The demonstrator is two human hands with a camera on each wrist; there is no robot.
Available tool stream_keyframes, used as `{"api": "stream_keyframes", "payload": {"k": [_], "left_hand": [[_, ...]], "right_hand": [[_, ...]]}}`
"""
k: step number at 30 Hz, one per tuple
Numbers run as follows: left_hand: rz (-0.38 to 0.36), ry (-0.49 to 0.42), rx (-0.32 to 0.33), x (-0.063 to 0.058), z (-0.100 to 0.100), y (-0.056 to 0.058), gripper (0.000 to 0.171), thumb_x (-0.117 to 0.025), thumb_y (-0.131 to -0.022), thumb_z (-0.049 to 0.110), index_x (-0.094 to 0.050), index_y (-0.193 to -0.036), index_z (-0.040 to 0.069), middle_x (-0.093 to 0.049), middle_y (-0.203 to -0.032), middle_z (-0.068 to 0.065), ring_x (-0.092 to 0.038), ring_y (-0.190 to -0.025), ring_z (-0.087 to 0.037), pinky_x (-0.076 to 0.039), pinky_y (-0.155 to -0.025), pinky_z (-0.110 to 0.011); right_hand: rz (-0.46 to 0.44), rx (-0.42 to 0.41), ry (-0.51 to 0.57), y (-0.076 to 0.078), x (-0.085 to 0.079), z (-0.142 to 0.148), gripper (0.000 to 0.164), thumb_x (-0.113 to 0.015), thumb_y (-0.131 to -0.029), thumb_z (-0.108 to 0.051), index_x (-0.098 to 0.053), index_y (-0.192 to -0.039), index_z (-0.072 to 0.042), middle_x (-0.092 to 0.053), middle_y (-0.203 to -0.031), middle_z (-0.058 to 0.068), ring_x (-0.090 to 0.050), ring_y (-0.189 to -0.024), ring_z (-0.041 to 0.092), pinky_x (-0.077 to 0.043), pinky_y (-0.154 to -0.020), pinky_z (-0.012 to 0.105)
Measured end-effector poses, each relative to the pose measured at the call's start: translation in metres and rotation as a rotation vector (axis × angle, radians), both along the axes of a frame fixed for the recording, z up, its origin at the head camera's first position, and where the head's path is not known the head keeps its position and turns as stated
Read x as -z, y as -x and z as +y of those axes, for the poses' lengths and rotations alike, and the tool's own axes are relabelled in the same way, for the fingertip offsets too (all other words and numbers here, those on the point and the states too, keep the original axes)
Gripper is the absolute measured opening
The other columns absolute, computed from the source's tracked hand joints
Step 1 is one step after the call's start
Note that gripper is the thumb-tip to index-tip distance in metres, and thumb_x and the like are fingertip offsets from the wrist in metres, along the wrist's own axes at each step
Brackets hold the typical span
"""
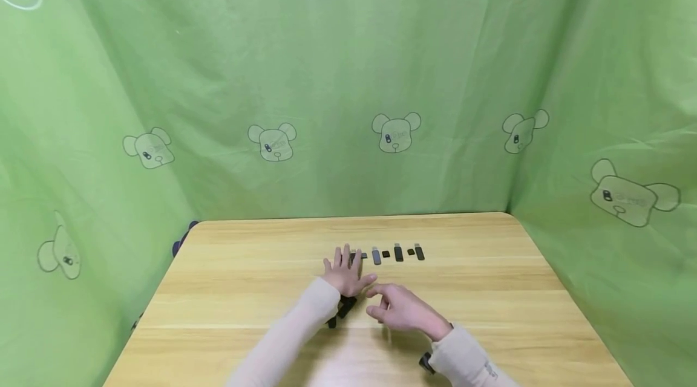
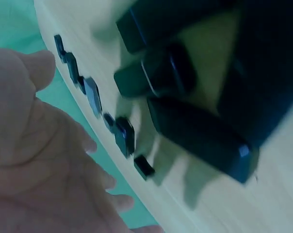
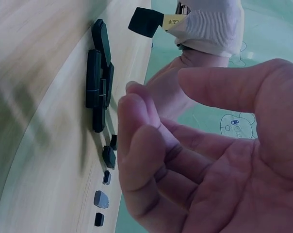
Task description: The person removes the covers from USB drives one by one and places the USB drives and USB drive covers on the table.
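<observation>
My left hand (image 1: 345, 275) reaches forward with its fingers straight and spread, overlapping the left end of a row of small items in the head view. That row holds a grey USB stick (image 1: 376, 256), black USB sticks (image 1: 399, 253) and small black blocks (image 1: 386, 254). Under my left wrist lies a group of larger black pieces (image 1: 346, 307), partly hidden by the sleeve; the right wrist view shows these black pieces (image 3: 94, 80) lying close together. My right hand (image 1: 400, 307) is held to the right of them, fingers loosely bent, thumb apart, nothing between them.
A light wood table (image 1: 245, 266) carries everything. Green curtain (image 1: 337, 181) with printed bear heads surrounds it at the back and sides. A black wrist device (image 1: 427, 363) sits at my right sleeve, and another black device (image 3: 145, 22) shows at the left cuff.
</observation>
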State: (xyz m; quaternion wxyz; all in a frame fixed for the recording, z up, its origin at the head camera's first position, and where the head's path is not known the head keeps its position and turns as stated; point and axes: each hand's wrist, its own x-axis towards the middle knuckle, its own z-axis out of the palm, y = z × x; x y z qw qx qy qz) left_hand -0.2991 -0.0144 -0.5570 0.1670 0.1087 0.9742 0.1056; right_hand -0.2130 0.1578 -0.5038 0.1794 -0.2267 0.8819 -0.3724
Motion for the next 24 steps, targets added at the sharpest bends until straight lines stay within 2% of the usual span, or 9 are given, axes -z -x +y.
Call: {"api": "stream_keyframes", "payload": {"k": [2,5,7,9,11,18,21,24], "left_hand": [[0.001,0.016,0.003,0.014,0.005,0.005,0.089,-0.023,-0.097,0.078,-0.008,-0.164,0.021,0.002,-0.172,-0.015,-0.002,-0.16,-0.038,-0.009,-0.124,-0.068],[-0.021,0.007,-0.011,0.016,0.01,0.004,0.093,-0.019,-0.094,0.082,-0.008,-0.164,0.022,0.002,-0.172,-0.014,-0.001,-0.16,-0.037,-0.007,-0.125,-0.068],[-0.048,-0.008,-0.026,0.007,0.012,-0.001,0.092,-0.02,-0.095,0.081,-0.011,-0.164,0.021,0.0,-0.173,-0.013,-0.002,-0.16,-0.037,-0.007,-0.125,-0.067],[-0.072,-0.026,-0.043,-0.009,0.013,-0.01,0.089,-0.023,-0.097,0.077,-0.014,-0.164,0.019,-0.002,-0.173,-0.013,-0.002,-0.16,-0.037,-0.007,-0.126,-0.065],[-0.08,-0.031,-0.051,-0.015,0.014,-0.013,0.087,-0.026,-0.098,0.075,-0.018,-0.163,0.017,-0.005,-0.173,-0.013,-0.004,-0.16,-0.037,-0.007,-0.126,-0.065],[-0.061,-0.02,-0.059,-0.019,0.014,-0.014,0.085,-0.031,-0.098,0.073,-0.023,-0.162,0.018,-0.012,-0.172,-0.012,-0.009,-0.16,-0.038,-0.009,-0.126,-0.065],[-0.061,-0.02,-0.057,-0.014,0.014,-0.011,0.087,-0.031,-0.096,0.076,-0.022,-0.163,0.02,-0.011,-0.172,-0.01,-0.007,-0.16,-0.037,-0.008,-0.126,-0.065],[-0.051,-0.015,-0.056,0.001,0.014,-0.003,0.091,-0.028,-0.093,0.082,-0.021,-0.163,0.024,-0.01,-0.173,-0.008,-0.005,-0.16,-0.037,-0.005,-0.126,-0.065]], "right_hand": [[-0.006,-0.001,0.004,0.0,0.0,0.0,0.048,-0.066,-0.097,-0.025,-0.058,-0.134,0.005,-0.063,-0.072,-0.001,-0.054,-0.059,0.01,-0.045,-0.05,0.025],[-0.017,-0.004,0.009,-0.001,0.001,0.001,0.049,-0.066,-0.096,-0.023,-0.056,-0.135,0.006,-0.062,-0.073,-0.001,-0.055,-0.06,0.01,-0.046,-0.05,0.025],[-0.025,-0.007,0.007,-0.001,0.0,0.001,0.049,-0.066,-0.096,-0.022,-0.056,-0.135,0.007,-0.062,-0.073,-0.001,-0.055,-0.06,0.01,-0.046,-0.05,0.025],[-0.025,-0.012,0.005,-0.002,0.0,0.002,0.049,-0.066,-0.096,-0.022,-0.056,-0.134,0.008,-0.063,-0.073,0.0,-0.055,-0.059,0.01,-0.046,-0.05,0.026],[-0.025,-0.018,0.004,-0.003,-0.002,0.003,0.049,-0.066,-0.096,-0.022,-0.056,-0.134,0.008,-0.063,-0.072,0.0,-0.055,-0.059,0.011,-0.046,-0.05,0.026],[-0.036,-0.019,0.009,-0.005,-0.004,0.006,0.051,-0.067,-0.096,-0.023,-0.056,-0.133,0.009,-0.064,-0.074,0.001,-0.056,-0.061,0.012,-0.047,-0.051,0.027],[-0.042,-0.027,0.011,-0.004,-0.003,0.007,0.051,-0.067,-0.096,-0.023,-0.055,-0.133,0.009,-0.065,-0.075,0.001,-0.057,-0.06,0.012,-0.047,-0.051,0.027],[-0.042,-0.032,0.008,-0.004,-0.003,0.008,0.051,-0.066,-0.096,-0.024,-0.055,-0.133,0.009,-0.066,-0.074,0.001,-0.057,-0.059,0.012,-0.047,-0.051,0.027]]}}
